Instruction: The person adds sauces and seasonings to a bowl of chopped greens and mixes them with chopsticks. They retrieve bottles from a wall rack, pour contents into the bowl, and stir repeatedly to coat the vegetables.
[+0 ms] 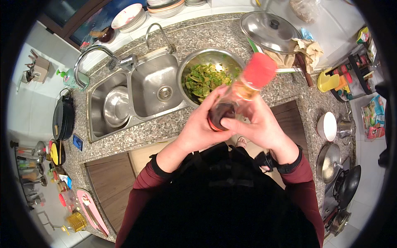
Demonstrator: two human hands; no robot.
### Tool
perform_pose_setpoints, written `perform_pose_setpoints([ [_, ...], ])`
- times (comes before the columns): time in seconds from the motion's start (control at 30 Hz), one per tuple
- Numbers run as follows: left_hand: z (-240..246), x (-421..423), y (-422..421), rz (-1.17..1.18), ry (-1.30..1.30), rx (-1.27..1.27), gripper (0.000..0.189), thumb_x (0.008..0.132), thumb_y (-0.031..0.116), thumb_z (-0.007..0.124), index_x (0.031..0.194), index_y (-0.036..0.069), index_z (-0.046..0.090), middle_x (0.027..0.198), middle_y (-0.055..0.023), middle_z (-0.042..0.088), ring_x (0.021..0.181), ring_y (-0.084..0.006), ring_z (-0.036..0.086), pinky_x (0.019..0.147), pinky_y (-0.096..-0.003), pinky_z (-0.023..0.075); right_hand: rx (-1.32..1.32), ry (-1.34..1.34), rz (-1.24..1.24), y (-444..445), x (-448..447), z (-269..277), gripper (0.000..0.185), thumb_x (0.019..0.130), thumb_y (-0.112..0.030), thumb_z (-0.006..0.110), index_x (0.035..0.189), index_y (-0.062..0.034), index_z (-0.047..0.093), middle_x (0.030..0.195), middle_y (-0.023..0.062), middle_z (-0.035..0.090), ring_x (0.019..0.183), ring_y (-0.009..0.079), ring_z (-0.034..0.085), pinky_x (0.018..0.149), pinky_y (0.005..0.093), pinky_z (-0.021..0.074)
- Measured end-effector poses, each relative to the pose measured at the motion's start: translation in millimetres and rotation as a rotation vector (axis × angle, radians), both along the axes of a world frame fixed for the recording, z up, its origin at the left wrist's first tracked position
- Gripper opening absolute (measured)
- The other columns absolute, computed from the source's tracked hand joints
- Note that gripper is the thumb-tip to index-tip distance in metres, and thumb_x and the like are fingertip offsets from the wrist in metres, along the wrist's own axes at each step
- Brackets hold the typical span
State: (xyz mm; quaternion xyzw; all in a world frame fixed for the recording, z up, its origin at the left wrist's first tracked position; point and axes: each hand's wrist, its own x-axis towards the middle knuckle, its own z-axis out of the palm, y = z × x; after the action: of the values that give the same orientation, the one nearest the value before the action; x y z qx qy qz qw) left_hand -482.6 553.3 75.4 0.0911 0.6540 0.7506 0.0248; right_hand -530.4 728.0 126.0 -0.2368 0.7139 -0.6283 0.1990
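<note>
Both of my hands grip a clear bottle [228, 107] of dark liquid with a red cap [260, 69]. My left hand [198, 124] wraps its lower side, and my right hand [257, 121] clasps it from the other side, thumb across the front. The bottle leans, its cap towards the upper right. Just beyond my hands stands a large stainless steel bowl [214, 52] on the counter. Chopped leafy greens [203, 80] lie in it, with a small pale clump [219, 67] near the far side. The bottle and my left hand hide part of the bowl's near rim.
A double sink [152, 77] with a metal basin [116, 105] lies left of the bowl. A domed pan lid [266, 29] rests at the back right. Pans [329, 162] and a white bowl [327, 126] stand right. A pink cutting board [91, 210] with a knife lies lower left.
</note>
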Motion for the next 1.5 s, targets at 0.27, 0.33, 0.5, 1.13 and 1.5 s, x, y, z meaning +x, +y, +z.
perform_pose_setpoints([
  [0.27, -33.6, 38.5, -54.1, 0.325, -0.008, -0.403, 0.081, 0.069, 0.012, 0.088, 0.141, 0.005, 0.051, 0.121, -0.0141, 0.067, 0.11, -0.0211, 0.066, 0.097, -0.0338, 0.0512, 0.404, 1.112, -0.095, -13.7, -32.5, 10.6, 0.054, 0.088, -0.027, 0.074, 0.135, -0.0051, 0.057, 0.109, 0.0112, 0.066, 0.09, 0.0298, 0.066, 0.081, 0.0384, 0.0536],
  [0.33, -36.4, 47.7, -59.0, 0.345, -0.028, -0.455, 0.081, 0.068, 0.012, 0.088, 0.14, 0.004, 0.051, 0.121, -0.0137, 0.067, 0.109, -0.0211, 0.067, 0.097, -0.0337, 0.0513, 0.421, 1.21, -0.058, -22.4, -35.2, 7.1, 0.043, 0.089, -0.023, 0.072, 0.128, -0.0059, 0.062, 0.104, 0.01, 0.066, 0.086, 0.0295, 0.065, 0.079, 0.0382, 0.0536],
  [0.5, -39.9, 61.1, -63.2, 0.344, -0.062, -0.408, 0.081, 0.068, 0.011, 0.088, 0.139, 0.001, 0.051, 0.119, -0.0128, 0.067, 0.107, -0.0174, 0.065, 0.098, -0.0317, 0.05, 0.349, 1.232, 0.01, -31.7, -37.7, -0.5, 0.039, 0.09, -0.012, 0.069, 0.128, -0.0048, 0.063, 0.105, 0.0131, 0.068, 0.089, 0.0321, 0.065, 0.079, 0.0393, 0.0533],
  [1.13, -47.2, 42.7, -100.9, 0.342, -0.003, -0.534, 0.078, 0.068, 0.009, 0.088, 0.138, 0.005, 0.055, 0.117, -0.0093, 0.068, 0.108, -0.0157, 0.064, 0.098, -0.0311, 0.0498, -0.07, 0.27, 0.13, -32.0, -90.5, -27.4, 0.037, 0.103, -0.033, 0.055, 0.115, -0.0009, 0.07, 0.088, 0.0034, 0.069, 0.073, 0.0131, 0.062, 0.073, 0.0271, 0.051],
  [1.5, -66.8, 6.3, -162.1, 0.543, 0.052, -1.176, 0.068, 0.064, 0.012, 0.084, 0.128, 0.013, 0.06, 0.108, -0.0113, 0.067, 0.102, -0.0331, 0.065, 0.088, -0.0426, 0.0529, 0.432, 0.445, -0.399, 80.0, -23.9, -150.3, 0.029, 0.09, 0.001, 0.067, 0.117, -0.009, 0.069, 0.105, 0.0103, 0.066, 0.072, 0.0197, 0.064, 0.066, 0.0303, 0.0531],
])
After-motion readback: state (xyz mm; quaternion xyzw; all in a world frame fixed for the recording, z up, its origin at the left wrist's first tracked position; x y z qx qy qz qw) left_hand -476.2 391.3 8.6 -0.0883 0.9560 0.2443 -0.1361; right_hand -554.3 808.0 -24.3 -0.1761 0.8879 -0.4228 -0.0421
